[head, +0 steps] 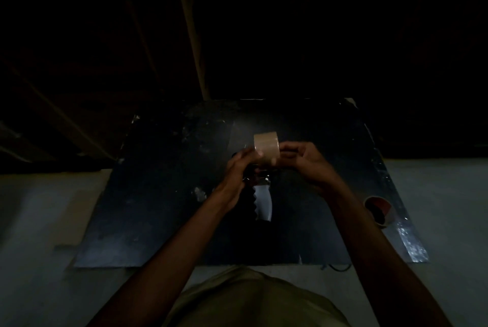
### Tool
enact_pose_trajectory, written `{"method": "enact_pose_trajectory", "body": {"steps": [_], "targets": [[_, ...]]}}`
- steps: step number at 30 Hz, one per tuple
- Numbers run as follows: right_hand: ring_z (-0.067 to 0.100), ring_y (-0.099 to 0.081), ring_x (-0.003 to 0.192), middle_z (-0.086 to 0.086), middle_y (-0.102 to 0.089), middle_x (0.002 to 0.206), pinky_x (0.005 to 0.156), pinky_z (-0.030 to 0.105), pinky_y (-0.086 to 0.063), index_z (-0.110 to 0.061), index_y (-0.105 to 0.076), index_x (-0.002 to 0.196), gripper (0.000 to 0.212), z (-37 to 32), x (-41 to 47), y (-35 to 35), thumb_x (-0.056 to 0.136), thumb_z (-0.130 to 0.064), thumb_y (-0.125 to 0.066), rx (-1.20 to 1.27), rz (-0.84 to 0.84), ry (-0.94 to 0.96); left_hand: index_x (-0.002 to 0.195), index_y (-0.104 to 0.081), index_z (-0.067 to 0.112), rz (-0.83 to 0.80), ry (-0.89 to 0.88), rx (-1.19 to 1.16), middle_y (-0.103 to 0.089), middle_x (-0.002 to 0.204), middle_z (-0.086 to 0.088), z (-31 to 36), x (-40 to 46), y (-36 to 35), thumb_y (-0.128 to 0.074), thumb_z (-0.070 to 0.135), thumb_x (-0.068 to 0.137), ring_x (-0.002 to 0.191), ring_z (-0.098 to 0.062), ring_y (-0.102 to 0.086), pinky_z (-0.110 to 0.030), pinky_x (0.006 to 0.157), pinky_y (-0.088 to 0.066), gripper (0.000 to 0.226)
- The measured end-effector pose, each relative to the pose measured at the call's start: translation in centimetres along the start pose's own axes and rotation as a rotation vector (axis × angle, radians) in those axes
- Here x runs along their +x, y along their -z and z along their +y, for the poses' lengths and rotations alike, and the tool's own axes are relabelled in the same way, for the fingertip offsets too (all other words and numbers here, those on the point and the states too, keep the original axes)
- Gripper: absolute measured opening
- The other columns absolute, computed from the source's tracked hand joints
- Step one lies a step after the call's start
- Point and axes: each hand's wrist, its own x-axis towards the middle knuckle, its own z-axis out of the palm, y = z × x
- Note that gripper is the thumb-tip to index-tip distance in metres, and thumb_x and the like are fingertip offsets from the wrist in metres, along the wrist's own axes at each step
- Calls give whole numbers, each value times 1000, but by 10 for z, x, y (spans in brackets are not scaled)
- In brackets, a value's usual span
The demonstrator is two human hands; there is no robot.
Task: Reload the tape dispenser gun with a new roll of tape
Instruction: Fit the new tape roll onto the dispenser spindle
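brown tape roll | both hands grip (dim) | dispenser gun beneath

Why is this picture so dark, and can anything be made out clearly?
Head view: dim light falls only mid-frame, on the brown tape roll that the left hand and right hand hold. The dispenser's white handle catches light. The black mat shows faint glare. The background is nearly black. The wide lens bends the edges.

Bare forearms, no sleeves in view; seemingly khaki garment below.
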Motion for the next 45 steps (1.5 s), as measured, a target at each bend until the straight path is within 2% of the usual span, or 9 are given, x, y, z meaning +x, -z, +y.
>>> {"method": "enact_pose_trajectory", "body": {"steps": [5,9,12,15,22,26,32,39,45], "targets": [[19,-72,90,10,-74,98,82,30,-57,-2,-70,105,33,6,1,0,74,9,-72,-207,-88,-2,119,-62,16,13,-10,-68,-65,117,-10,4,4,0,-68,41,81,105,-27,-64,-50,88,-55,45],[18,-71,84,10,-73,95,76,26,-58,-7,-69,101,15,2,0,-7,88,-6,-60,244,-69,-135,106,-68,21,-4,-36,-31,-66,116,-11,0,6,2,-72,25,79,108,-31,-63,-43,84,-56,27],[23,-70,89,15,-72,103,79,36,-57,-5,-66,113,31,4,4,-8,96,-27,-54,419,-11,-221,104,-64,17,-11,-74,11,-62,121,-12,-4,7,6,-76,13,73,111,-34,-60,-47,84,-56,34],[30,-67,97,25,-66,116,78,37,-58,2,-59,123,36,7,4,-10,94,-20,-56,426,32,-251,108,-57,6,-21,-146,42,-63,118,-11,-8,8,8,-80,8,61,107,-32,-62,-52,87,-55,53],[19,-69,96,13,-70,107,80,24,-57,-1,-66,109,22,9,-6,-12,96,-5,-48,274,-82,-114,94,-61,28,-2,-218,37,-65,120,-3,2,6,9,-83,20,56,108,-26,-63,-39,76,-57,44],[23,-69,97,18,-68,110,82,30,-58,-2,-66,110,22,9,-9,-9,94,-8,-53,233,-74,-102,98,-60,24,-51,-267,50,-64,125,-3,3,4,13,-85,15,55,111,-27,-63,-50,87,-56,51],[43,-60,111,28,-58,123,82,47,-54,2,-53,129,44,19,7,-10,92,-21,-60,347,159,-331,121,-49,8,-74,-564,420,-57,125,-7,-5,7,12,-88,-3,54,116,-19,-57,-31,95,-51,78],[38,-57,113,24,-56,128,77,37,-55,-1,-63,119,43,27,5,-13,85,-28,-67,223,111,-204,131,-49,13,-79,-658,639,-52,133,0,-8,7,19,-90,12,54,122,-13,-52,-39,97,-51,87],[34,-61,102,19,-64,110,68,32,-55,-1,-71,94,20,22,0,-20,84,-18,-67,268,145,-129,131,-51,15,-60,-647,662,-54,131,-1,-7,8,20,-90,9,53,118,-12,-54,-23,92,-50,88]]}}
